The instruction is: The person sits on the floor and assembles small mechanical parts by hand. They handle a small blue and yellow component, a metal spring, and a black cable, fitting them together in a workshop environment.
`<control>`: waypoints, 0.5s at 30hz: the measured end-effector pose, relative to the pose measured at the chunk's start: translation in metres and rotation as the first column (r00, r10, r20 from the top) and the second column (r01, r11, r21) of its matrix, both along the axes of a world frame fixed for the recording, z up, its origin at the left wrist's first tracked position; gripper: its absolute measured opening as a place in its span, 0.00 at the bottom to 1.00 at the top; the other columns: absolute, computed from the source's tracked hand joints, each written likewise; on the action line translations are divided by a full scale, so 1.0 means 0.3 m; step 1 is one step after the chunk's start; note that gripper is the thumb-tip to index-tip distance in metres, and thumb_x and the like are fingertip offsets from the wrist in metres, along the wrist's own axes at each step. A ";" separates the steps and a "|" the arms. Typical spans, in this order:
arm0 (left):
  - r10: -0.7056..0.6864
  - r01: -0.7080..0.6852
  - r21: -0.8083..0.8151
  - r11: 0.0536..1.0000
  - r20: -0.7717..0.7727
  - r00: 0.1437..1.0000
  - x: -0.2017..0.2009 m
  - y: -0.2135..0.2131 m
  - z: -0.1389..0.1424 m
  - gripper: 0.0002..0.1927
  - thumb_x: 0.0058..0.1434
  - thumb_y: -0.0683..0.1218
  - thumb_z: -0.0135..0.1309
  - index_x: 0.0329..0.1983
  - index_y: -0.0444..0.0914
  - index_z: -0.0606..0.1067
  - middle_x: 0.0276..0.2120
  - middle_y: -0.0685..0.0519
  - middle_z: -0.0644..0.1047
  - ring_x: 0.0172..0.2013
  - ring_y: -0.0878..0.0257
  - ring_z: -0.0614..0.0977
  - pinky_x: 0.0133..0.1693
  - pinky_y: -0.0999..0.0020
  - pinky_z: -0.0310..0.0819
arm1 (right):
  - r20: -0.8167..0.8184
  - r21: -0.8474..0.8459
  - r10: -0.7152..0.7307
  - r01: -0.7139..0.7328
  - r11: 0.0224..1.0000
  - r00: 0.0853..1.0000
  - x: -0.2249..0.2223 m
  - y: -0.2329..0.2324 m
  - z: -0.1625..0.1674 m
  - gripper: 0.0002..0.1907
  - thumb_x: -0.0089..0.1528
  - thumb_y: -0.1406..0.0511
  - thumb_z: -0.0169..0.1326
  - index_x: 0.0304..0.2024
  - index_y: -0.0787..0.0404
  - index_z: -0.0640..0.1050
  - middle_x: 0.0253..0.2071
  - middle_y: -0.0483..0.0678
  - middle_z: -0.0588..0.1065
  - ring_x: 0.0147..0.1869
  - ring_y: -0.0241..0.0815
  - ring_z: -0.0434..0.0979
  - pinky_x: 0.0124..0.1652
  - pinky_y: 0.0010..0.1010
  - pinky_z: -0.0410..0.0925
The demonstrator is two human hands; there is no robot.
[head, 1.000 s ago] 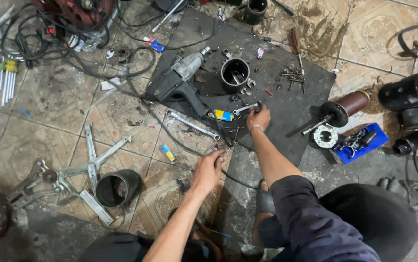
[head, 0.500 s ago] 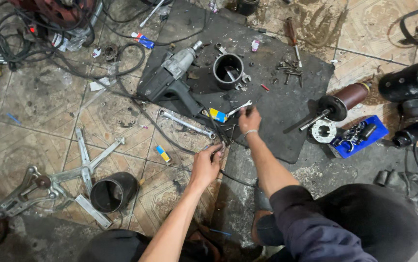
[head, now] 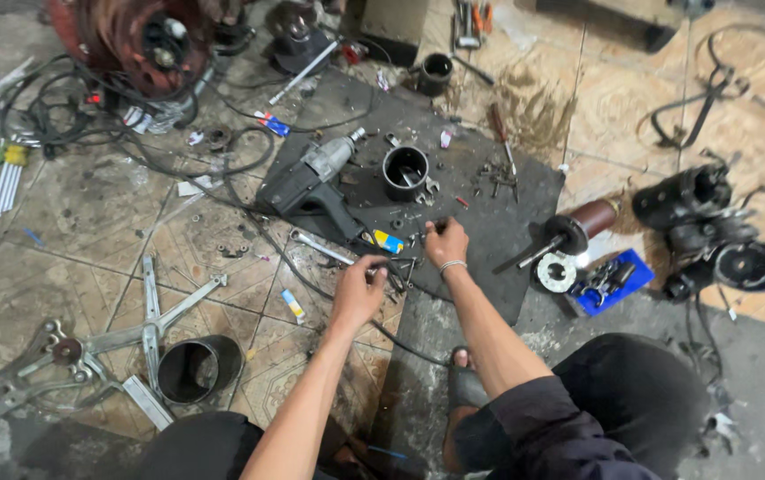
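My right hand (head: 446, 241) reaches onto the dark rubber mat (head: 525, 191), its fingers pinched around a small metal part whose kind I cannot tell. My left hand (head: 358, 290) rests palm down on the tiled floor at the mat's near-left corner, touching small metal parts and a black cable (head: 269, 246). A wrench (head: 322, 248) lies just left of it. A grey power tool body (head: 310, 184) and a black cylindrical housing (head: 405, 172) lie on the mat beyond both hands. A small yellow-and-blue object (head: 388, 240) sits between the hands.
A motor armature (head: 569, 232) and a blue tray (head: 613, 285) of small parts lie right of the mat. Black power tools (head: 707, 231) are at the far right. A metal puller (head: 89, 342) and black tube (head: 197, 368) lie near left. Cables and a red motor (head: 138, 44) fill the far left.
My right hand has shifted slightly right along the mat's front edge. My left hand has moved forward and settled onto the floor parts. The view has tilted, bringing things nearer.
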State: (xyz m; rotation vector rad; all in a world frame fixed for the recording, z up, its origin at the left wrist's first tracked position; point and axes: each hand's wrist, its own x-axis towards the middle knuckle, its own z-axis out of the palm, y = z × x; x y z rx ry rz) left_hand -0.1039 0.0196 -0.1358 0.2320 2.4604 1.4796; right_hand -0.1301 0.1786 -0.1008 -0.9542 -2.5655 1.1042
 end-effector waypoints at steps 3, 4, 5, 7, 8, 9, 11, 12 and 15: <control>0.097 -0.091 0.043 0.995 -0.144 0.985 -0.005 -0.032 0.046 0.14 0.61 0.44 0.59 0.50 0.37 0.78 0.40 0.43 0.83 0.40 0.50 0.85 0.44 0.58 0.77 | -0.128 0.253 0.345 -0.305 0.918 0.930 0.005 0.022 0.080 0.11 0.60 0.62 0.62 0.34 0.66 0.82 0.34 0.61 0.82 0.43 0.62 0.82 0.56 0.47 0.70; 0.135 -0.127 0.053 0.991 -0.205 0.969 -0.003 -0.045 0.057 0.16 0.60 0.44 0.60 0.51 0.37 0.78 0.42 0.42 0.82 0.42 0.48 0.84 0.46 0.57 0.77 | -0.047 0.214 0.377 -0.360 0.908 0.925 0.003 0.023 0.116 0.11 0.59 0.62 0.62 0.35 0.66 0.82 0.34 0.61 0.81 0.43 0.61 0.82 0.52 0.46 0.71; 0.170 -0.158 0.064 0.985 -0.264 0.950 -0.001 -0.055 0.075 0.17 0.58 0.44 0.62 0.51 0.37 0.78 0.43 0.41 0.81 0.44 0.47 0.83 0.47 0.56 0.76 | 0.035 0.172 0.406 -0.406 0.898 0.913 0.006 0.039 0.146 0.12 0.58 0.62 0.62 0.36 0.65 0.82 0.35 0.62 0.81 0.43 0.60 0.82 0.48 0.45 0.72; 0.199 -0.178 0.089 0.980 -0.384 0.902 0.005 -0.074 0.118 0.25 0.53 0.44 0.65 0.54 0.34 0.75 0.47 0.37 0.78 0.47 0.41 0.79 0.49 0.53 0.73 | 0.141 0.123 0.508 -0.524 0.843 0.850 0.018 0.072 0.212 0.11 0.58 0.62 0.61 0.36 0.65 0.82 0.34 0.60 0.81 0.41 0.56 0.83 0.43 0.42 0.73; 0.203 -0.180 0.094 0.979 -0.434 0.878 0.013 -0.084 0.143 0.29 0.51 0.44 0.67 0.56 0.32 0.74 0.48 0.35 0.76 0.49 0.38 0.77 0.50 0.51 0.71 | 0.170 0.116 0.578 -0.598 0.793 0.798 0.023 0.091 0.253 0.11 0.59 0.61 0.60 0.36 0.64 0.82 0.33 0.59 0.82 0.39 0.53 0.84 0.41 0.41 0.74; 0.154 -0.132 0.080 0.988 -0.478 0.865 0.021 -0.089 0.171 0.30 0.49 0.45 0.68 0.56 0.32 0.74 0.48 0.35 0.77 0.49 0.38 0.78 0.50 0.51 0.71 | 0.204 0.100 0.640 -0.666 0.739 0.741 0.045 0.109 0.290 0.11 0.60 0.61 0.59 0.35 0.64 0.82 0.32 0.57 0.82 0.37 0.51 0.85 0.40 0.39 0.74; 0.065 -0.048 0.045 0.998 -0.565 0.822 0.043 -0.097 0.235 0.33 0.46 0.47 0.70 0.55 0.31 0.74 0.49 0.36 0.78 0.48 0.38 0.78 0.50 0.50 0.70 | 0.142 0.060 0.709 -0.721 0.690 0.691 0.102 0.145 0.362 0.10 0.61 0.63 0.59 0.37 0.65 0.80 0.28 0.54 0.81 0.32 0.45 0.82 0.36 0.37 0.72; 0.015 0.027 0.071 0.997 -0.524 0.852 0.058 -0.102 0.270 0.33 0.47 0.48 0.70 0.56 0.32 0.74 0.50 0.37 0.78 0.49 0.40 0.79 0.50 0.52 0.72 | 0.101 0.044 0.746 -0.752 0.658 0.658 0.119 0.156 0.394 0.10 0.61 0.64 0.58 0.38 0.65 0.79 0.27 0.52 0.80 0.29 0.42 0.80 0.33 0.35 0.71; -0.126 0.179 0.077 0.981 -0.448 0.885 0.116 -0.110 0.364 0.33 0.50 0.50 0.69 0.58 0.34 0.75 0.51 0.39 0.79 0.51 0.43 0.81 0.52 0.55 0.74 | -0.119 -0.220 0.776 -0.779 0.588 0.619 0.204 0.174 0.440 0.09 0.65 0.64 0.56 0.38 0.66 0.78 0.25 0.44 0.76 0.30 0.33 0.73 0.31 0.29 0.69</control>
